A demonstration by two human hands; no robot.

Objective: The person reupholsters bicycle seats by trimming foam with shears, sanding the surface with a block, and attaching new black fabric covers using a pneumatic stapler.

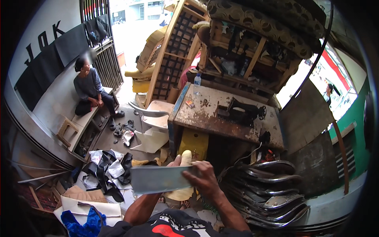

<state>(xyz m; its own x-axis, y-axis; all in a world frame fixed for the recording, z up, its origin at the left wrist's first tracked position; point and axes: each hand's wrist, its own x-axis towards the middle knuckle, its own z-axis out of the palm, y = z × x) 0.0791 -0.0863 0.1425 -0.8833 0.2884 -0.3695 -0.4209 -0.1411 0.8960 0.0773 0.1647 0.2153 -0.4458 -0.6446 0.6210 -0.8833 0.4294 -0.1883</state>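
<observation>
My left hand [175, 162], mostly hidden behind a long flat grey blade or strip [154, 178], is closed on a pale yellow foam piece [186, 158]. My right hand [203, 177] has its fingers bent over the right end of the grey strip, at the foam's right side. The strip lies crosswise in front of the foam, with more pale yellow material showing below it, above my feet.
A rusty worktable [193, 102] holds a black sewing machine [241, 112] and bottle [197, 83]. Stacked chrome-edged seats [276, 197] lie at right, fabric scraps [106, 170] at left. A white chair [156, 122] stands by the table; another person [89, 85] sits on a bench.
</observation>
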